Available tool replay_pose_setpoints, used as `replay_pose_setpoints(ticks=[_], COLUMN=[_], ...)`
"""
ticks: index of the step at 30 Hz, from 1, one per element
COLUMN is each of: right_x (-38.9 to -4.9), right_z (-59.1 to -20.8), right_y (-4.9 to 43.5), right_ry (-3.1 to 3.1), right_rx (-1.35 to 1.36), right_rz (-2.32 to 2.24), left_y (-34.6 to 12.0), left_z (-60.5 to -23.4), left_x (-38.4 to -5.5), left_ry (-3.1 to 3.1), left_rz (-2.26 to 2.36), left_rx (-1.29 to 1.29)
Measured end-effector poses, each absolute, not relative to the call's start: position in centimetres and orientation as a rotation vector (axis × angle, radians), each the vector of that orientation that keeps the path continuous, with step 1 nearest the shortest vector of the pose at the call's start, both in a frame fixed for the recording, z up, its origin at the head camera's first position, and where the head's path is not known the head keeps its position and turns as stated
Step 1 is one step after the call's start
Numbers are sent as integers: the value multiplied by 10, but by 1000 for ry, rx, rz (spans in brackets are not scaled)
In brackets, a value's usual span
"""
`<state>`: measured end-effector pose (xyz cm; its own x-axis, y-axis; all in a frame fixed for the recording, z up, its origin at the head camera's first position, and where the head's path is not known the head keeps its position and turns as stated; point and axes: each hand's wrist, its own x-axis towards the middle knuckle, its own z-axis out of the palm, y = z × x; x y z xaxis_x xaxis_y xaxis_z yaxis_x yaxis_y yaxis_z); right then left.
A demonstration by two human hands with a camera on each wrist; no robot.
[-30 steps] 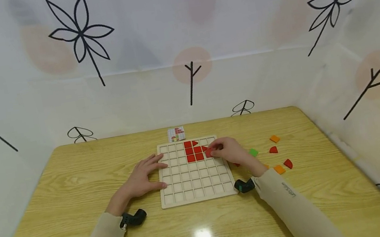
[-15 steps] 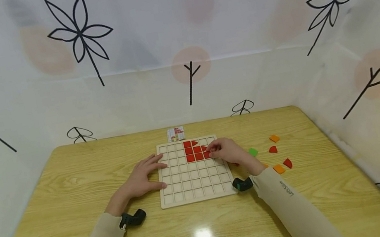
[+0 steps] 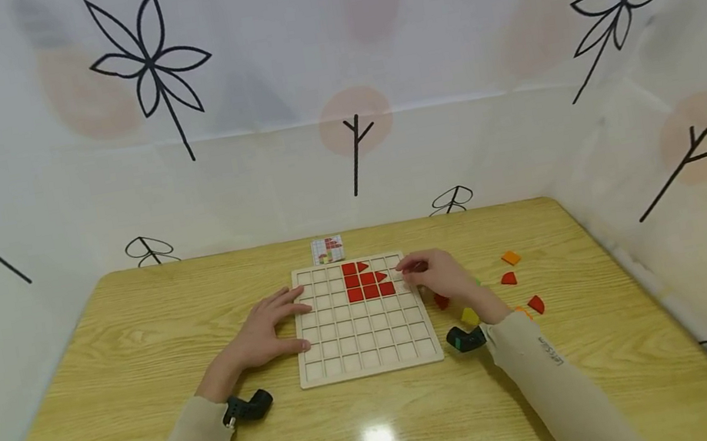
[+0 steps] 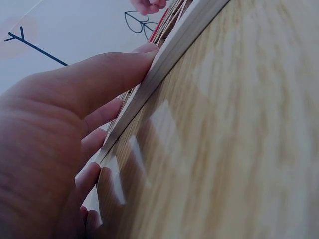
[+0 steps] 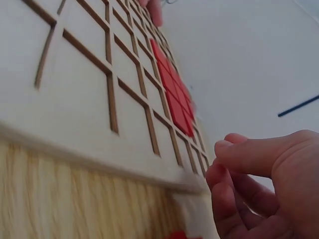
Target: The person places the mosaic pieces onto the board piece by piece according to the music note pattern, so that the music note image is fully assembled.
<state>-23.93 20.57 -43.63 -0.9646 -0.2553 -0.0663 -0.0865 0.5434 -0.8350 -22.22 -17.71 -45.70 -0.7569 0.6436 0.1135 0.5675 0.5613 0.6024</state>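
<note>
My left hand (image 3: 264, 332) rests spread against the left edge of a pale wooden grid board (image 3: 376, 357); the left wrist view has its thumb (image 4: 114, 72) on the board's rim. Red square tiles and two red triangular tiles form stepped rows in the board's upper middle, with a red square tile (image 3: 388, 289) ending the lowest row. My right hand (image 3: 445, 277) hovers at the board's right edge. Its fingers are loosely bent, thumb close to the index fingertip, and the right wrist view shows nothing held there.
A small printed pattern card (image 3: 328, 250) lies beyond the board. Right of it are loose tiles: an orange square (image 3: 510, 258), red quarter-rounds (image 3: 536, 305), a yellow piece (image 3: 470, 316) and a red piece (image 3: 442, 301). Others are partly under the right arm.
A red square tile held in my right hand went into the lowest red row and was let go. The right hand then drew back to the right. My left hand has stayed put.
</note>
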Motion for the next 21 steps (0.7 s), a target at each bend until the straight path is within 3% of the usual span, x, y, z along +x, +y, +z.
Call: replay_pose_setpoints(ticks=[12, 21], right_x=[-230, -227], right_z=[-423, -427], right_y=[253, 261], right_ry=[2683, 2606], right_rx=[-337, -415], right_rz=[-1201, -1074], left_y=[-177, -176], left_z=[-456, -455], left_x=[-222, -220], left_ry=[2663, 2663], left_rz=[965, 975], left_rx=[1038, 1047])
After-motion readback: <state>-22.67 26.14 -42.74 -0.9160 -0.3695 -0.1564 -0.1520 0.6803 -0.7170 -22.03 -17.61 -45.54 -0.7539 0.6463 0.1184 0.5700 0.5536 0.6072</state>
